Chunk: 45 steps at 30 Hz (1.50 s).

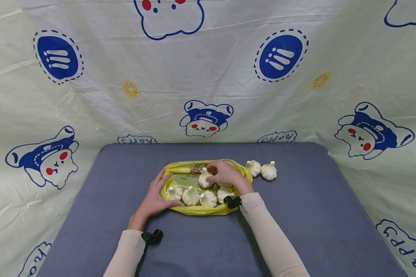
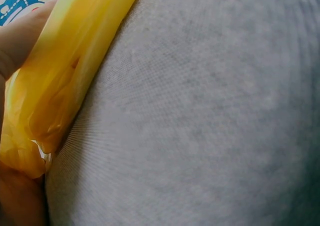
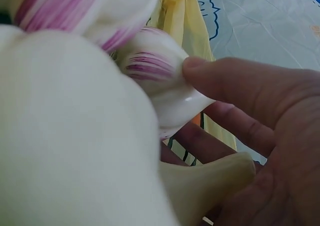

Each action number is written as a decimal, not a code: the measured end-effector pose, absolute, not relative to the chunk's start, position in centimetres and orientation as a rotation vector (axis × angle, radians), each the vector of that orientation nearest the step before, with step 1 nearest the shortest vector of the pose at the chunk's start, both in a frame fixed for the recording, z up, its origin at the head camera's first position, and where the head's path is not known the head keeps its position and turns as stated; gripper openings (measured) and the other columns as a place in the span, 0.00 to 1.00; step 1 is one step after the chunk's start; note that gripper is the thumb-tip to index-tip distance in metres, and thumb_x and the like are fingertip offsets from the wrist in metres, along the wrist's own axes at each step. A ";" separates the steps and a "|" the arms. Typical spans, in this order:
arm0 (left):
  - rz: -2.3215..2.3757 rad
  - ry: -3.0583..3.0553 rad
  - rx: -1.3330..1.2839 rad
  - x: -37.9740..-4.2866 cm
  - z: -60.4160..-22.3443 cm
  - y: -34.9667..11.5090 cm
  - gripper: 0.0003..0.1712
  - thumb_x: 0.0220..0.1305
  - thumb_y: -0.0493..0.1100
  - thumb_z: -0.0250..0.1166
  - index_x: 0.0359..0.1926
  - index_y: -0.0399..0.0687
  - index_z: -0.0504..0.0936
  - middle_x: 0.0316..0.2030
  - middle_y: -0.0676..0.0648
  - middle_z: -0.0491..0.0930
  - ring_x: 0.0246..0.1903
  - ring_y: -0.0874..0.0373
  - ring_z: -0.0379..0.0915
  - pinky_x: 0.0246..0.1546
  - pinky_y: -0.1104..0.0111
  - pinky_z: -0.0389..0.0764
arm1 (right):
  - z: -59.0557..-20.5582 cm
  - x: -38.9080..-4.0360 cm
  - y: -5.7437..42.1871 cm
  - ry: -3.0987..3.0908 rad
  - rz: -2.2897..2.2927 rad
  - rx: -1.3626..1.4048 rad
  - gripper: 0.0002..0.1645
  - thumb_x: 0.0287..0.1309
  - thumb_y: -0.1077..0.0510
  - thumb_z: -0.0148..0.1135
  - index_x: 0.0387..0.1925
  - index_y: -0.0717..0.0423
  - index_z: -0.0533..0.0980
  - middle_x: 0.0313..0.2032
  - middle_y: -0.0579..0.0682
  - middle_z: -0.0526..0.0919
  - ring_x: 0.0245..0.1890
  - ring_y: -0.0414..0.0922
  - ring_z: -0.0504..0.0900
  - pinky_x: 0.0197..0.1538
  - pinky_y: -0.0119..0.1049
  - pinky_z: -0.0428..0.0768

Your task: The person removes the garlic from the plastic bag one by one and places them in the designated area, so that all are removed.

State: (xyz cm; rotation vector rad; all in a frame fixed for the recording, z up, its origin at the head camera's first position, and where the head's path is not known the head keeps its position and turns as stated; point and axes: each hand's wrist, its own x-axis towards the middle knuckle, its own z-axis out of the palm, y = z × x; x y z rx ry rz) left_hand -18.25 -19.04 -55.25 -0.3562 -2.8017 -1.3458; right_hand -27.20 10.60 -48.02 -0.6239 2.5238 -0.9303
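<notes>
Right-hand grip [image 1: 225,174] pinches a white, purple-streaked, rounded garlic bulb [image 1: 204,179] over the open yellow plastic bag [image 1: 198,211] that the left-hand grip [image 1: 155,197] holds; probably light, firm, slick-skinned, best taken round its belly.

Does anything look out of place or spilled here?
Mildly odd: two garlic bulbs lie on the grey table, right of the yellow plastic bag, while a row of bulbs sits inside it. I see nothing clearly spilled or damaged.
</notes>
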 end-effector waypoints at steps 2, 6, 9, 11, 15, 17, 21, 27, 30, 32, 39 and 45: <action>-1.347 -2.803 -0.354 -18.3 -55.2 -19.0 0.63 0.46 0.59 0.84 0.79 0.51 0.62 0.83 0.46 0.42 0.80 0.35 0.39 0.72 0.31 0.52 | -48.0 -27.2 10.6 2.528 -0.935 -0.621 0.29 0.65 0.54 0.70 0.64 0.61 0.77 0.58 0.57 0.83 0.57 0.51 0.81 0.63 0.49 0.79; -1.357 -2.799 -0.348 -18.3 -55.1 -19.0 0.63 0.45 0.59 0.84 0.79 0.51 0.63 0.83 0.47 0.42 0.80 0.36 0.39 0.72 0.31 0.52 | -47.9 -27.2 10.6 2.528 -0.951 -0.621 0.26 0.65 0.54 0.69 0.61 0.60 0.78 0.57 0.56 0.83 0.57 0.51 0.81 0.62 0.49 0.79; -1.359 -2.802 -0.346 -18.3 -55.1 -19.0 0.63 0.45 0.59 0.84 0.79 0.52 0.63 0.83 0.47 0.42 0.80 0.36 0.39 0.72 0.31 0.52 | -47.9 -27.2 10.7 2.535 -0.956 -0.619 0.25 0.66 0.54 0.69 0.61 0.60 0.78 0.57 0.56 0.84 0.57 0.51 0.81 0.62 0.49 0.79; -1.360 -2.804 -0.346 -18.3 -55.2 -18.9 0.63 0.45 0.59 0.84 0.79 0.51 0.63 0.83 0.47 0.42 0.80 0.36 0.39 0.72 0.31 0.52 | -47.9 -27.1 10.8 2.536 -0.964 -0.609 0.25 0.66 0.54 0.68 0.61 0.60 0.78 0.57 0.56 0.83 0.57 0.51 0.81 0.62 0.49 0.80; -1.361 -2.809 -0.346 -18.2 -55.2 -18.9 0.62 0.46 0.58 0.84 0.79 0.51 0.62 0.83 0.47 0.42 0.80 0.36 0.39 0.72 0.30 0.52 | -47.7 -26.9 10.9 2.530 -1.002 -0.587 0.25 0.67 0.54 0.67 0.61 0.61 0.78 0.57 0.57 0.83 0.57 0.52 0.81 0.62 0.50 0.80; -1.358 -2.807 -0.351 -18.2 -55.2 -18.9 0.62 0.46 0.58 0.84 0.79 0.51 0.62 0.83 0.46 0.42 0.80 0.35 0.39 0.72 0.30 0.52 | -47.7 -26.8 11.0 2.527 -1.025 -0.579 0.25 0.67 0.54 0.67 0.62 0.61 0.77 0.57 0.57 0.83 0.57 0.52 0.81 0.61 0.50 0.80; -1.336 -2.811 -0.362 -18.2 -55.1 -18.9 0.62 0.47 0.58 0.83 0.79 0.50 0.62 0.83 0.45 0.44 0.80 0.35 0.40 0.72 0.31 0.51 | -47.7 -26.7 11.0 2.545 -1.048 -0.556 0.26 0.68 0.52 0.66 0.62 0.59 0.77 0.58 0.56 0.82 0.57 0.53 0.81 0.61 0.50 0.80; -1.332 -2.808 -0.365 -18.1 -55.3 -19.0 0.61 0.47 0.59 0.83 0.79 0.50 0.62 0.83 0.44 0.44 0.80 0.34 0.40 0.71 0.30 0.51 | -47.4 -26.3 11.3 2.559 -1.117 -0.538 0.26 0.68 0.50 0.66 0.62 0.57 0.77 0.58 0.56 0.82 0.57 0.54 0.82 0.60 0.50 0.81; -1.337 -2.799 -0.361 -18.2 -55.4 -19.0 0.61 0.47 0.59 0.83 0.79 0.50 0.62 0.83 0.44 0.44 0.80 0.34 0.40 0.71 0.29 0.52 | -47.0 -26.0 11.7 2.569 -1.148 -0.544 0.25 0.69 0.50 0.65 0.62 0.56 0.78 0.58 0.56 0.83 0.57 0.54 0.83 0.59 0.50 0.82; -1.337 -2.801 -0.354 -18.2 -55.4 -19.0 0.61 0.47 0.58 0.83 0.79 0.50 0.62 0.83 0.44 0.43 0.80 0.35 0.39 0.71 0.30 0.51 | -46.8 -25.7 11.9 2.580 -1.163 -0.547 0.24 0.69 0.50 0.65 0.62 0.55 0.78 0.57 0.55 0.84 0.57 0.53 0.83 0.58 0.50 0.83; -1.335 -2.797 -0.353 -18.1 -55.3 -19.0 0.61 0.48 0.59 0.82 0.79 0.49 0.62 0.83 0.44 0.43 0.80 0.34 0.39 0.72 0.30 0.51 | -45.9 -24.8 13.0 2.618 -1.254 -0.543 0.23 0.69 0.51 0.66 0.61 0.55 0.79 0.58 0.55 0.84 0.56 0.54 0.83 0.57 0.49 0.83; -1.348 -2.788 -0.364 -18.0 -55.1 -19.0 0.60 0.49 0.58 0.81 0.79 0.48 0.62 0.83 0.43 0.43 0.79 0.33 0.40 0.71 0.29 0.52 | -45.4 -24.1 14.0 2.648 -1.309 -0.508 0.23 0.68 0.49 0.67 0.61 0.52 0.79 0.58 0.53 0.83 0.57 0.53 0.83 0.58 0.49 0.83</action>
